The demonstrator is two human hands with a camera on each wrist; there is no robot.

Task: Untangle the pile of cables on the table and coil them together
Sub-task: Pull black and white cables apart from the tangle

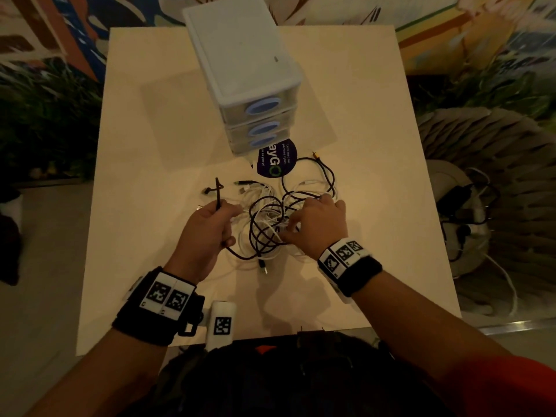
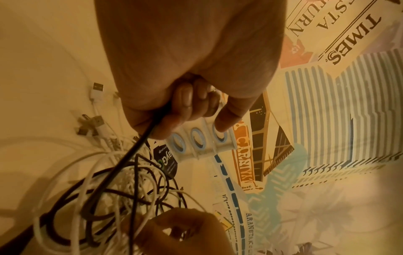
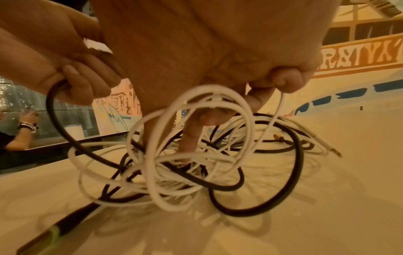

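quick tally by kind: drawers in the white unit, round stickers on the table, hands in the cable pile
drawers: 3
round sticker: 1
hands (left hand, right hand): 2
total: 6

The pile of cables (image 1: 279, 218) lies at the middle of the desk (image 1: 168, 130), between your left hand (image 1: 207, 227) and your right hand (image 1: 319, 227). Behind the pile, toward the far edge, stands the drawer unit (image 1: 243, 64), with a round sticker (image 1: 278, 164) on the desk at its foot. One loose plug (image 1: 264, 269) lies nearer the near edge.
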